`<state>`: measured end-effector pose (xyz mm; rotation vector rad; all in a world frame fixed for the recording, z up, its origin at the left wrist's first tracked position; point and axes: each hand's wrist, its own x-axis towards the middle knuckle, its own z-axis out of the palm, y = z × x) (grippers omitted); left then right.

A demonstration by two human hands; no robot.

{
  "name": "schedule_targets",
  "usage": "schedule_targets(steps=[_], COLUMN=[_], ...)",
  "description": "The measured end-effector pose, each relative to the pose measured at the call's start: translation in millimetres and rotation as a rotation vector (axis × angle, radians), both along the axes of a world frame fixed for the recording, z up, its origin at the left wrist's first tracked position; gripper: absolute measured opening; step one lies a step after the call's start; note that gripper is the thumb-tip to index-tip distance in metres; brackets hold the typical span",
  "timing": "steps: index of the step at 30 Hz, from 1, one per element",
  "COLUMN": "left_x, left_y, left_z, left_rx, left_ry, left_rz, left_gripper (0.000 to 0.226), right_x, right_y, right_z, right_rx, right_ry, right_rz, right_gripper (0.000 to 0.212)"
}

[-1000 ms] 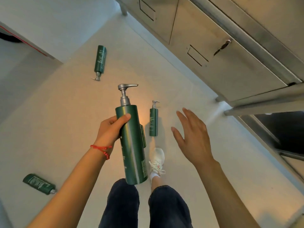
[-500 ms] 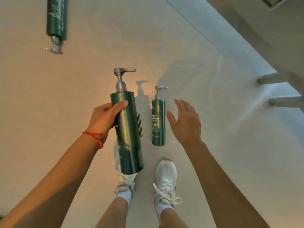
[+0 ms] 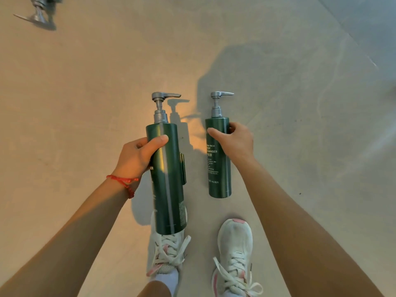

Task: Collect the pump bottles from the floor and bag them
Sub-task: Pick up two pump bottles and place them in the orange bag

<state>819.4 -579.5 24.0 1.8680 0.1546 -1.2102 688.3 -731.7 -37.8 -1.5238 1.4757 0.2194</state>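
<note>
The left hand (image 3: 137, 156) is wrapped tight round a tall green pump bottle (image 3: 167, 179), held above the left shoe (image 3: 169, 254). The right hand (image 3: 233, 142) curls thumb and fingers onto the neck end of a second bottle (image 3: 218, 168) — lying flat on the floor (image 3: 85, 93). A third bottle's pump (image 3: 36, 15) shows at the top left corner.

2 white sneakers (image 3: 235, 243) with pink accents stand on the pale concrete floor (image 3: 85, 93); a red string bracelet (image 3: 124, 183) circles one wrist.
</note>
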Motion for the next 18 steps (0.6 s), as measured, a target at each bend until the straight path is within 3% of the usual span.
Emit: schedule_targets(steps=[4,8,18], left_x=[7,10,-5], left_y=[5,7,-14], left_z=[16,59,269], left_rx=[0.014,0.036,-0.071], left_ry=[-0.012,-0.027,-0.017], left_rz=[0.004,0.019,-0.013], left_gripper=[0.02,0.021,0.024], right_x=[-7,-18,-45], right_y=[1,-1,-14], right_z=[23,84,318], right_rx=[0.168,0.275,0.327], right_ry=[-0.188,-0.365,-0.494], right_rz=[-0.142,-0.275,-0.28], right_gripper=[0.026,0.013,0.015])
